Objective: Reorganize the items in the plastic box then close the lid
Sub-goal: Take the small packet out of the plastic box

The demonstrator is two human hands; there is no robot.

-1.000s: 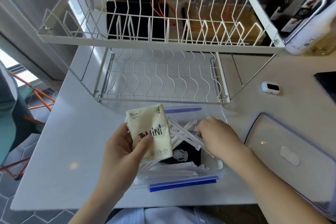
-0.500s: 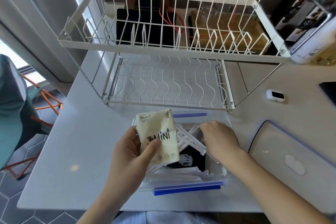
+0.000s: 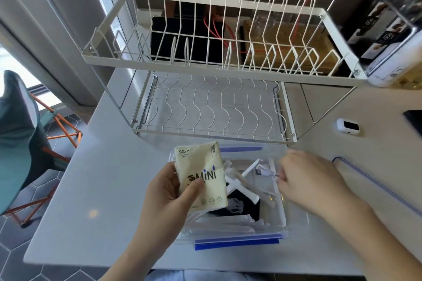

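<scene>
A clear plastic box point(image 3: 237, 241) with blue clips stands open at the table's near edge. Inside it lie several white wrapped sticks point(image 3: 239, 183) and a black packet point(image 3: 237, 206). My left hand point(image 3: 164, 198) holds a cream tissue pack point(image 3: 202, 177) marked MiNi above the box's left side, thumb on its front. My right hand point(image 3: 310, 180) reaches into the box from the right, its blurred fingers pinching a small clear-wrapped item point(image 3: 266, 171). The box's clear lid point(image 3: 374, 185) with a blue rim lies flat on the table to the right.
A white two-tier wire dish rack point(image 3: 214, 107) stands just behind the box. A small white device point(image 3: 348, 126) lies to the right of the rack, with a dark object at the right edge. A teal chair point(image 3: 18, 139) on orange legs stands left of the table.
My right hand moved rightward in the box and lifted a small wrapped item from among the sticks. The left hand keeps the tissue pack in about the same place. The camera shifted slightly.
</scene>
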